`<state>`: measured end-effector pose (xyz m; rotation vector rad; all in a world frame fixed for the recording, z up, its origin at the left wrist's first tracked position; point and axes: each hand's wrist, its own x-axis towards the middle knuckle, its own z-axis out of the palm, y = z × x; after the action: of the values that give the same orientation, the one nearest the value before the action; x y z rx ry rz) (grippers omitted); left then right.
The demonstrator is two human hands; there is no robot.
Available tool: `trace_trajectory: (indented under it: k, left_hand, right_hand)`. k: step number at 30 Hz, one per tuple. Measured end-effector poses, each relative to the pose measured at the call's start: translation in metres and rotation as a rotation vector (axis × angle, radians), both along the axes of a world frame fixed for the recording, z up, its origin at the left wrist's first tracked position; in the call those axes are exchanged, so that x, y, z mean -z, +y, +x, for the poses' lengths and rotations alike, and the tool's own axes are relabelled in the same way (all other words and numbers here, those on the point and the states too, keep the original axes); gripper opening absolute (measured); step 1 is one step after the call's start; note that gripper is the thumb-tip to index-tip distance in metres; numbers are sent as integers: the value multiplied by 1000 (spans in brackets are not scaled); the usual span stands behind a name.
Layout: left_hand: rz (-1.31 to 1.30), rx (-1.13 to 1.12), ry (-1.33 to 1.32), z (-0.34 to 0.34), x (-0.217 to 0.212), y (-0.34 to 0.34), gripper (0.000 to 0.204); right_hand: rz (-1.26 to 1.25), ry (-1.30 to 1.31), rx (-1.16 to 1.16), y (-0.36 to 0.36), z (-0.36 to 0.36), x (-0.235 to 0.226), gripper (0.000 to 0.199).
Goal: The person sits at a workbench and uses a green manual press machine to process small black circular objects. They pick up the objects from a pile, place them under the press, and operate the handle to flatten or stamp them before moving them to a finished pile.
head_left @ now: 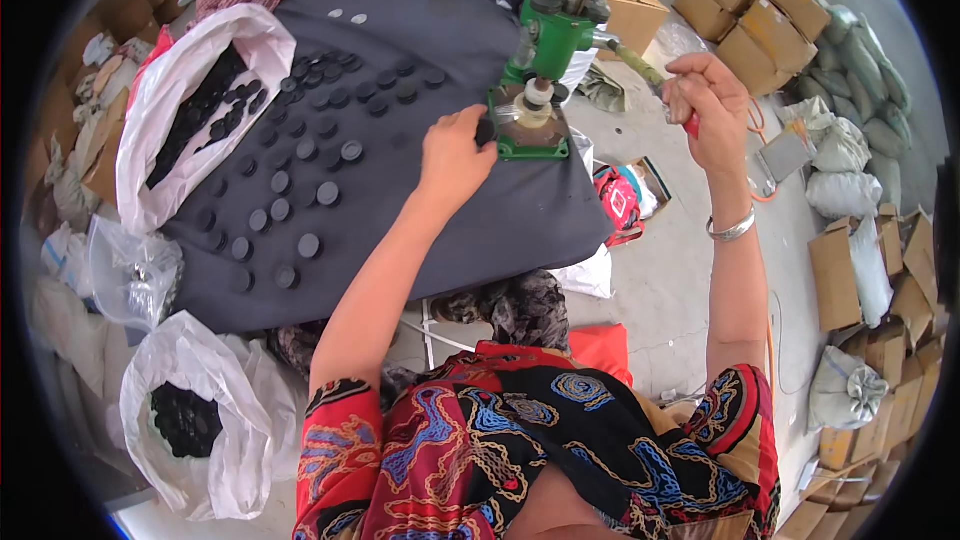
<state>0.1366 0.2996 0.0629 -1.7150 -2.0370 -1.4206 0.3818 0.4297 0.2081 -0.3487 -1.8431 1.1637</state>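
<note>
A green hand press (560, 35) stands on the far right part of the dark cloth-covered table. Beside its base, my left hand (456, 158) pinches a round black cap (485, 130) between thumb and fingers. Under the ram, a pale round die (533, 108) sits on the base plate, with a dark piece just above it. My right hand (708, 105) is closed around the outer end of the press lever (638, 65), whose grip looks wrapped in yellowish-green material. A bit of red shows below its fingers. Several black caps (328, 193) lie spread over the cloth left of my left hand.
An open white sack (135, 175) of black pieces lies at the table's left. Another white bag (215, 480) of black pieces stands below it, near a clear plastic bag (128, 265). Cardboard boxes (765, 45) and sacks (858, 75) are piled on the right.
</note>
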Motion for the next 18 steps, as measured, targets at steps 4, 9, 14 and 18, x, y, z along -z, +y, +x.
trace_trajectory:
  k: [4, 9, 14, 18]
  left_hand:
    - [-143, -20, 6, 7, 7, 61, 46]
    - [-180, -38, 93, 12, 5, 87, 52]
    - [-79, -2, -16, 16, 11, 103, 57]
    - [-136, 27, -229, 19, 21, 111, 67]
  right_hand:
    - [-65, -57, 23, 6, -12, -34, 22]
    - [-54, -99, -12, 28, -22, -63, 24]
    - [-146, -79, 44, 29, -28, -80, 19]
    - [-122, -98, 67, 31, -25, -75, 18]
